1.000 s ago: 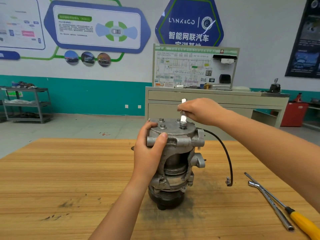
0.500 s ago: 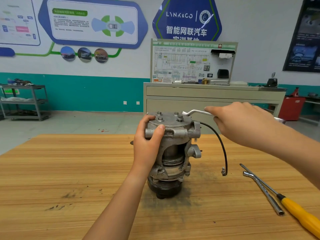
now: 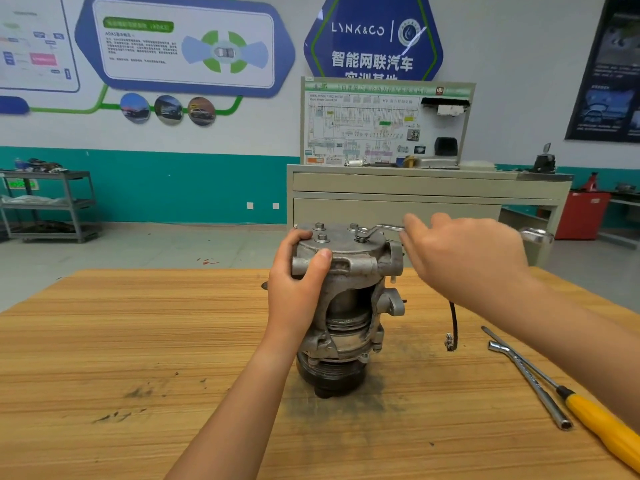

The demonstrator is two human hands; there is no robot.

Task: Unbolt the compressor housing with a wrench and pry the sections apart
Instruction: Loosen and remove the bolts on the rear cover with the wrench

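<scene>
Head view: compressor stands on table, left hand wraps its top at 9 o'clock. Wrench ring on bolt, shaft toward 3; right hand over it, grip too blurred to tell. Keep ring seated, brace, pull steady.

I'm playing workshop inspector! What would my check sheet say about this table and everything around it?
Surface: wooden table, dark smudges around the compressor.
Job's things: compressor upright; wrench ring on one top bolt; three other bolts in place.
Clutter: yellow-handled screwdriver and socket wrench lie at the right.
Hands: left hand grips the compressor top; right hand on the wrench handle, blurred, grip unclear.
Cables: black cable loops down right of the compressor.
Surroundings: cabinet with wiring board, shelf cart, wall posters.
</scene>
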